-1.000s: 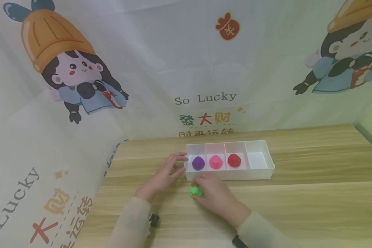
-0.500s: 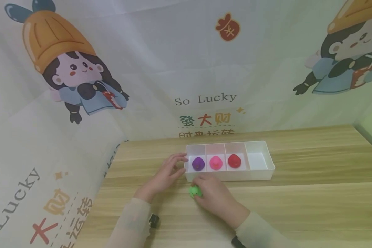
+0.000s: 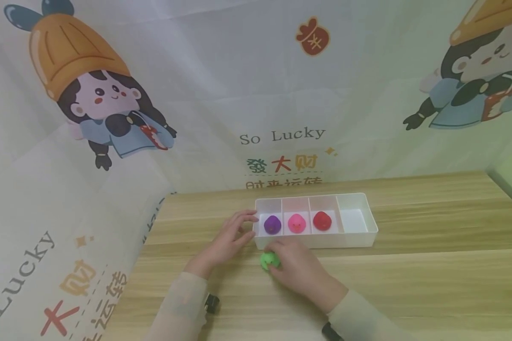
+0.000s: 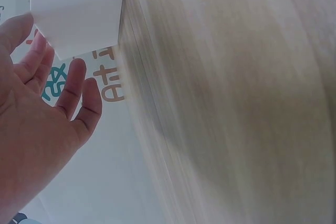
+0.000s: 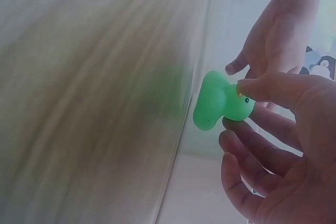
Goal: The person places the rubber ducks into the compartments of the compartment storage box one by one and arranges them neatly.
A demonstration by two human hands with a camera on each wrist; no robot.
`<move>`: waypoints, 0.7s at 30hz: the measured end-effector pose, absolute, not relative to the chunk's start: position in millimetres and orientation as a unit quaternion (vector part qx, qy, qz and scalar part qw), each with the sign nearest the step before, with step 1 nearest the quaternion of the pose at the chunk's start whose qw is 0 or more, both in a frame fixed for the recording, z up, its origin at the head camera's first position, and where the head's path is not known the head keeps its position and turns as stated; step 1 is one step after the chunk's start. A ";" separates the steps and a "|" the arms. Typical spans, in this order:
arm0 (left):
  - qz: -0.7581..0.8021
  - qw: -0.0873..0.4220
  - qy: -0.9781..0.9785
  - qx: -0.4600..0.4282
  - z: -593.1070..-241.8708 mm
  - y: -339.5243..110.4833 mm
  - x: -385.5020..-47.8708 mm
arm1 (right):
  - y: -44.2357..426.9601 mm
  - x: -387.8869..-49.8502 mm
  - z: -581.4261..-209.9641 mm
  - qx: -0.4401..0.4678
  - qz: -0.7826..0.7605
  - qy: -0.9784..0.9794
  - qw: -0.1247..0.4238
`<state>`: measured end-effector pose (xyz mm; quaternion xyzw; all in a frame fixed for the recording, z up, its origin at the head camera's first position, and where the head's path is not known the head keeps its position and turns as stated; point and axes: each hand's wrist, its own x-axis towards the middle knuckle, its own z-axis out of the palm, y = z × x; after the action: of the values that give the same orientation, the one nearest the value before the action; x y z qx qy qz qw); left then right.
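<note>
In the head view, a white tray (image 3: 320, 241) with divided compartments stands on the table. Side by side in it sit a purple rubber duck (image 3: 272, 225), a pink rubber duck (image 3: 297, 223) and a red rubber duck (image 3: 322, 220), while the rightmost compartment is bare. My left hand (image 3: 228, 239) rests its relaxed, spread fingertips against the tray's left end. Just in front of the tray, my right hand (image 3: 297, 267) pinches a green rubber duck (image 5: 212, 100) by its head between thumb and fingers. Its base faces the tabletop; whether they touch I cannot tell.
The wooden table (image 3: 431, 284) stretches to both sides of the tray. Behind and to the left hangs a printed cloth (image 3: 213, 94) with cartoon figures and lettering. Dark wrist-camera mounts show at the left wrist (image 3: 212, 303) and right wrist (image 3: 332, 331).
The green duck and my right hand have shifted very slightly, with the duck's face turned a little. My left hand, the tray and the other ducks stay as they were.
</note>
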<state>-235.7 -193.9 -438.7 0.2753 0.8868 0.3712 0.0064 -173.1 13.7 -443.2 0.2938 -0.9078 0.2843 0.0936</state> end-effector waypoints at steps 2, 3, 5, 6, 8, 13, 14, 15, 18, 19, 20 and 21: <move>0.369 0.006 0.888 0.275 -438.9 -194.1 -236.1 | 15.1 -173.3 -443.2 0.293 0.289 -0.907 0.093; 0.368 0.006 0.889 0.274 -438.8 -194.2 -236.1 | 16.0 -173.3 -443.3 0.292 0.290 -0.906 0.095; 0.366 0.006 0.888 0.277 -439.0 -194.3 -236.2 | 17.7 -173.4 -443.8 0.292 0.294 -0.905 0.096; 0.366 0.004 0.888 0.280 -438.9 -194.2 -236.0 | 18.4 -173.3 -443.8 0.292 0.294 -0.905 0.097; 0.366 0.004 0.887 0.282 -438.4 -194.0 -235.6 | 19.8 -173.3 -444.1 0.290 0.296 -0.905 0.097; 0.368 0.005 0.887 0.278 -435.5 -193.2 -233.9 | 22.9 -173.3 -444.8 0.284 0.293 -0.908 0.098; 0.368 0.005 0.887 0.277 -435.3 -193.0 -234.0 | 23.5 -173.3 -444.9 0.282 0.291 -0.908 0.101; 0.368 0.006 0.888 0.277 -435.0 -193.0 -233.9 | 24.0 -173.5 -445.1 0.282 0.289 -0.909 0.104; 0.367 0.010 0.888 0.276 -434.8 -192.8 -234.3 | 25.7 -173.9 -444.8 0.278 0.285 -0.911 0.111; 0.366 0.010 0.889 0.276 -435.0 -192.7 -234.4 | 26.6 -173.9 -444.4 0.278 0.285 -0.910 0.113; 0.366 0.010 0.888 0.277 -435.1 -192.7 -234.4 | 27.5 -173.9 -444.0 0.276 0.286 -0.910 0.114; 0.366 0.010 0.888 0.277 -434.9 -192.7 -234.2 | 28.4 -174.0 -443.4 0.276 0.287 -0.910 0.115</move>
<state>-234.2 -192.7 -434.9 0.2772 0.8883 0.3660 0.0102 -174.0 28.4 -443.4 0.2761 -0.9100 0.2872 0.1147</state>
